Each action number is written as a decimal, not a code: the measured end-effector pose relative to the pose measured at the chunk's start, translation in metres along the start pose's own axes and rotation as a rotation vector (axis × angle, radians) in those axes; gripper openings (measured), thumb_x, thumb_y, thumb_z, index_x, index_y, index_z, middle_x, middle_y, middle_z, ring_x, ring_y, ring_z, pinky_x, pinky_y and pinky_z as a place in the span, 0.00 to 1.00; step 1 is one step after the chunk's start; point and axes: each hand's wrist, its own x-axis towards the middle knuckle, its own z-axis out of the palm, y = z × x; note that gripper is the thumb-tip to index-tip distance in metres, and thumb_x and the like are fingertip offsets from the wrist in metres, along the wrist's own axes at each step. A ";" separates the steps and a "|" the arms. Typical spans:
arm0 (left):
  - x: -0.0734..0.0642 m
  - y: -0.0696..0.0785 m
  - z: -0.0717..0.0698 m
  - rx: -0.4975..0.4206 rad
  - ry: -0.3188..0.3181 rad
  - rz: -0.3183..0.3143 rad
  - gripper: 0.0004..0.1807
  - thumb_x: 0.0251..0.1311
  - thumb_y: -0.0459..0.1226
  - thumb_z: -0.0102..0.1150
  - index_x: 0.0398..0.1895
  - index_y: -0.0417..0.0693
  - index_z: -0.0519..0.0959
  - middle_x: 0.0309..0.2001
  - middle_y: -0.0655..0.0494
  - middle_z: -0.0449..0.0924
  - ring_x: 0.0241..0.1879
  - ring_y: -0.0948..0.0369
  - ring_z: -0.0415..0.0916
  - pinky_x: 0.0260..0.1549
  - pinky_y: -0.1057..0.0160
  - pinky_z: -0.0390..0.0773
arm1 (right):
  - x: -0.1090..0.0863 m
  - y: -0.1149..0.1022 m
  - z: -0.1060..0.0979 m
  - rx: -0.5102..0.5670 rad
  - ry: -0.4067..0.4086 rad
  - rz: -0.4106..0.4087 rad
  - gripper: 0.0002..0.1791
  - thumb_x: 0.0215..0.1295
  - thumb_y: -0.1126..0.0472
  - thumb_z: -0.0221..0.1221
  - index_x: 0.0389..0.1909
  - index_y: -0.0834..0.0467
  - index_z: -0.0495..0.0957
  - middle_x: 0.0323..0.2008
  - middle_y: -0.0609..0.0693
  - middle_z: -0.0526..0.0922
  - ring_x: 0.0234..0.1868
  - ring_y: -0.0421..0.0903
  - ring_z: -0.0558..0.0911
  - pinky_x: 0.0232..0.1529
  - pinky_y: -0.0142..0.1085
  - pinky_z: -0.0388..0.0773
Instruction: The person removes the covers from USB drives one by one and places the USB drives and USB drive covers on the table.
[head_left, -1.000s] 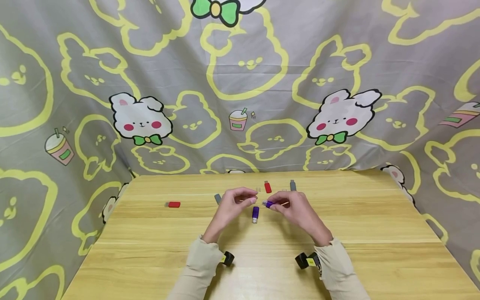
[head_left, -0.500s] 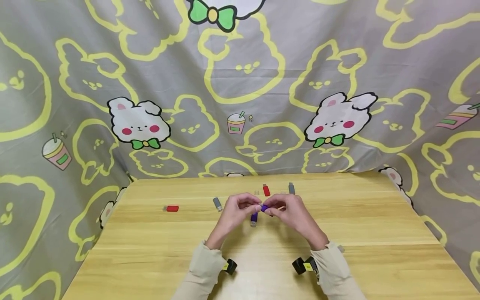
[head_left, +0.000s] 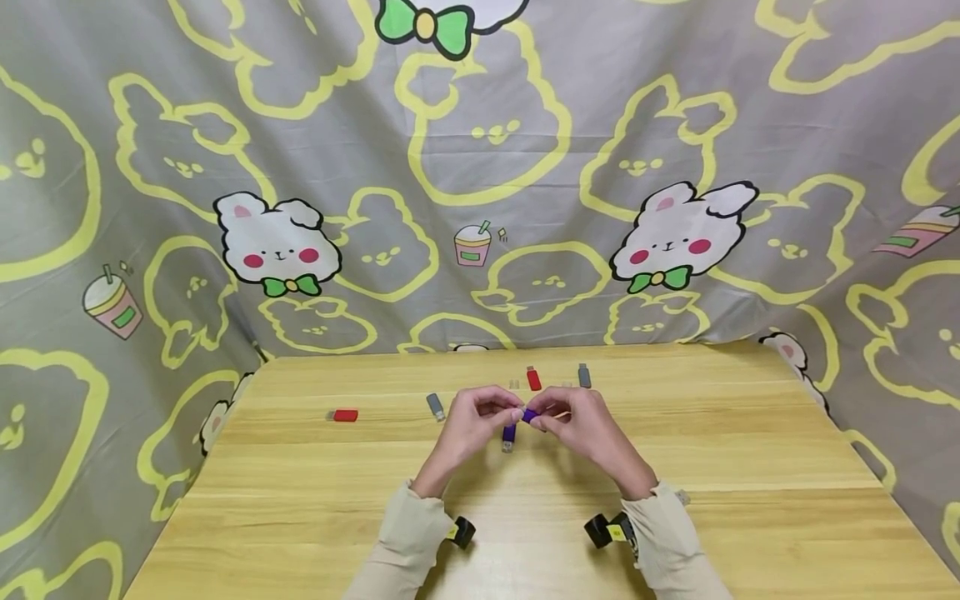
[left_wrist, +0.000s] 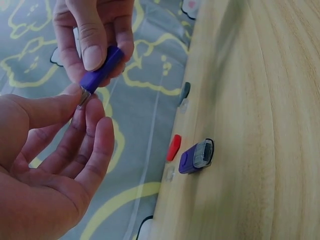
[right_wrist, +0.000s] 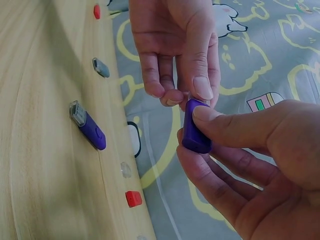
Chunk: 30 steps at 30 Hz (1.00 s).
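A purple USB stick point(head_left: 529, 415) is held up between both hands, above the table. My right hand point(head_left: 581, 414) pinches its purple body between thumb and fingers. The thumb and fingertips of my left hand point(head_left: 476, 421) pinch the opposite end, at the metal connector point(left_wrist: 84, 96), and partly cover it; whether a clear cap sits there I cannot tell. In the left wrist view, the left hand's other fingers are loosely bent. A second purple USB stick point(right_wrist: 91, 130), its connector end under a clear cap point(right_wrist: 77, 113), lies on the table below the hands.
On the wooden table point(head_left: 300, 500) lie a red stick point(head_left: 346, 415) and a grey stick point(head_left: 435, 407) to the left. Another red one point(head_left: 533, 378) and grey one point(head_left: 584, 376) lie behind, near small clear pieces point(head_left: 514, 384). A patterned curtain point(head_left: 525, 167) surrounds the table.
My left hand has come right to meet the purple USB stick and now pinches its connector end. A second ago the two hands were apart. Over the last half second they stay nearly still.
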 end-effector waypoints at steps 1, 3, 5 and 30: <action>0.000 0.000 0.000 0.001 0.000 0.002 0.04 0.62 0.27 0.69 0.39 0.35 0.87 0.36 0.42 0.87 0.34 0.51 0.85 0.35 0.68 0.83 | 0.000 0.000 0.000 0.001 -0.001 0.007 0.06 0.61 0.70 0.71 0.38 0.58 0.87 0.35 0.49 0.89 0.34 0.41 0.87 0.37 0.31 0.85; 0.000 0.000 0.000 0.001 0.000 0.000 0.04 0.62 0.27 0.69 0.39 0.35 0.87 0.36 0.42 0.87 0.34 0.52 0.85 0.36 0.65 0.85 | 0.000 0.000 0.000 0.006 -0.006 0.011 0.06 0.62 0.70 0.71 0.38 0.59 0.87 0.36 0.49 0.89 0.34 0.41 0.87 0.36 0.30 0.85; 0.000 0.001 -0.001 0.002 0.000 -0.010 0.04 0.62 0.27 0.69 0.38 0.35 0.87 0.36 0.43 0.87 0.34 0.53 0.85 0.37 0.60 0.86 | -0.001 -0.001 -0.001 0.013 -0.011 0.014 0.06 0.62 0.69 0.71 0.38 0.59 0.87 0.36 0.49 0.89 0.34 0.42 0.87 0.36 0.30 0.85; -0.001 0.005 -0.037 -0.035 0.154 -0.104 0.05 0.61 0.27 0.70 0.40 0.37 0.87 0.38 0.45 0.88 0.35 0.54 0.85 0.40 0.56 0.87 | -0.003 0.010 -0.020 0.008 -0.034 0.084 0.08 0.61 0.71 0.70 0.39 0.59 0.87 0.35 0.49 0.88 0.35 0.45 0.86 0.36 0.33 0.85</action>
